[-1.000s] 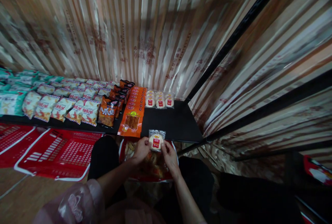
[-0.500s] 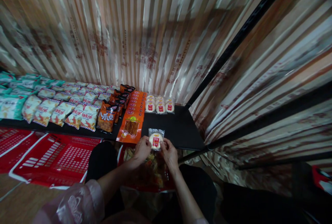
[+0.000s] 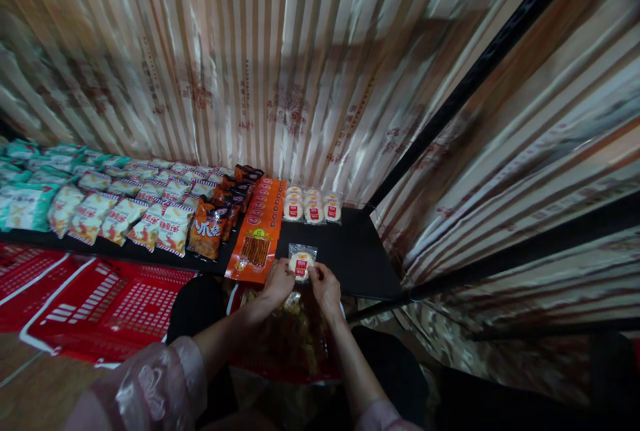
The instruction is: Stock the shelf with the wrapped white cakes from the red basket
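Note:
Between my two hands is a round white cracker in a clear packet (image 3: pixel 301 266) with a red label, held over the front edge of a black shelf (image 3: pixel 350 251). The fingers of my left hand (image 3: pixel 280 282) pinch its left side. My right hand (image 3: pixel 326 288) grips the right side with thumb and fingers. Farther back on the shelf stand several matching cracker packets (image 3: pixel 313 208) in short rows. Just left of these lie overlapping orange snack packs (image 3: pixel 255 238) with a picture of brown sticks.
Dark orange snack bags (image 3: pixel 205 228), white snack bags (image 3: pixel 170 226) and green bags (image 3: pixel 33 206) fill the shelf's left. Red baskets (image 3: pixel 125 304) sit below, one between my knees holding packets (image 3: pixel 295 331). A black metal post (image 3: pixel 450 104) slants up at right before a striped curtain (image 3: pixel 280 71).
The view has shifted slightly, so the shelf sits a little lower and farther right. Both hands still hold the cracker packet, which appears slightly farther in over the shelf.

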The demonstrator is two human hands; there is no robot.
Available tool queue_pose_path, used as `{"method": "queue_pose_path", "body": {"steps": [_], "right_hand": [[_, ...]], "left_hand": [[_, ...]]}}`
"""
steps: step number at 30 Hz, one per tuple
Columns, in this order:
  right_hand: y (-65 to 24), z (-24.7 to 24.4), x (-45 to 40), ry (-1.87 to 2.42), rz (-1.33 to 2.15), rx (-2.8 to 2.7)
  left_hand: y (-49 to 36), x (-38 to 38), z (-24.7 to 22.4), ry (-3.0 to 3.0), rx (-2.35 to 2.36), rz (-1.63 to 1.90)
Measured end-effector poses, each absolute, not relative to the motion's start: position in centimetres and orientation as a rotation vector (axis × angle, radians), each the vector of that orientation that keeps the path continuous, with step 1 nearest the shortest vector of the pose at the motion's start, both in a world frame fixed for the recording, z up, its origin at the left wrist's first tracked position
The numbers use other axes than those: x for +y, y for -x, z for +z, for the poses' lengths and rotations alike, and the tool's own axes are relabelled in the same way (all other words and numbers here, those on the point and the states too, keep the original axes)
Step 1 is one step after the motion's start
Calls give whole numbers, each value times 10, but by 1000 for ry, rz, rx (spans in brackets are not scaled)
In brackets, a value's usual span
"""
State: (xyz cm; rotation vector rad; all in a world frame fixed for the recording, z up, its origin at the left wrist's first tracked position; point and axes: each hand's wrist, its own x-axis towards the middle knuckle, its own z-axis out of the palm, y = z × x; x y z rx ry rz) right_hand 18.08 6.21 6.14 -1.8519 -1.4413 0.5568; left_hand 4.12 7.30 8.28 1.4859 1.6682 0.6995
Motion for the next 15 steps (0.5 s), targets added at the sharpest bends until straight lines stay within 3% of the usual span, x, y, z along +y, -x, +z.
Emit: {"method": "queue_pose_path", "body": {"steps": [15], "right_hand": [[-172,57,99,1864,506,-1416]], "left_hand": [[-41,106,78,-1424,1708,735]]}}
